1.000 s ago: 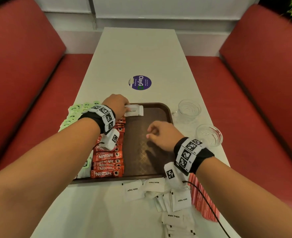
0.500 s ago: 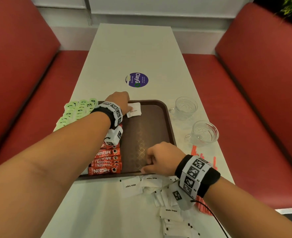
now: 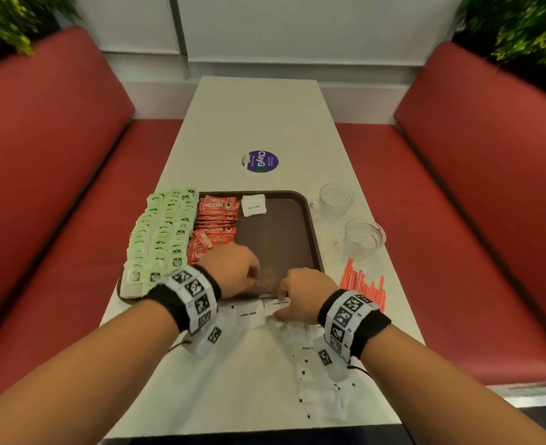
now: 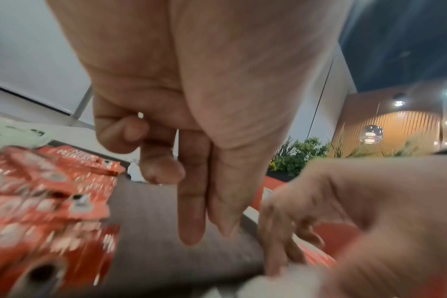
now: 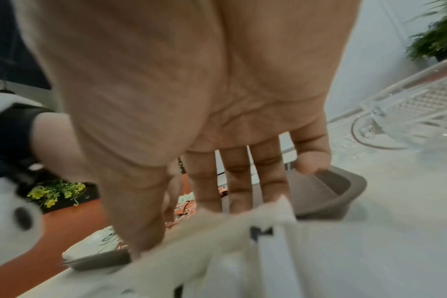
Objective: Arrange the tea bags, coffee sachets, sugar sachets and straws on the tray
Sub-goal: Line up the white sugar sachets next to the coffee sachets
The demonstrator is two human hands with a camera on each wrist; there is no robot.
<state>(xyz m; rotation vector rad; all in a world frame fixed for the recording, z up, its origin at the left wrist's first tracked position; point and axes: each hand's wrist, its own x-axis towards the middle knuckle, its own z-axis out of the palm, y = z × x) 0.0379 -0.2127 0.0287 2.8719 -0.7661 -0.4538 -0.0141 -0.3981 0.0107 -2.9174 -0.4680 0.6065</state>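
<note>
At the far left, the green tea bags (image 3: 161, 234) lay in overlapping rows on the left part of the brown tray (image 3: 310, 220), spilling past its left rim. Just beside them, on the tray, ran a column of red coffee sachets (image 3: 215, 216), overlapping from the far edge toward the near one. One white sugar sachet (image 3: 253, 205) lay alone at the tray's far edge, just right of the coffee column.

The left hand (image 3: 233, 273) hovered over the near part of the tray beside the coffee sachets; in the left wrist view two fingers (image 4: 191, 211) pointed straight down toward the tray floor while the others curled in, and it held nothing that I could see.

Close to its right, the right hand (image 3: 303, 298) sat at the tray's near rim, thumb and fingers pinching the edge of a sugar sachet (image 5: 242, 231) from the loose white pile (image 3: 316, 374) on the table (image 3: 265, 123); blur made it hard to tell whether more than one sachet was caught.

Right of the tray stood two glass cups (image 3: 350, 220), and nearer the table's edge lay a bundle of red straws (image 3: 365, 284).
</note>
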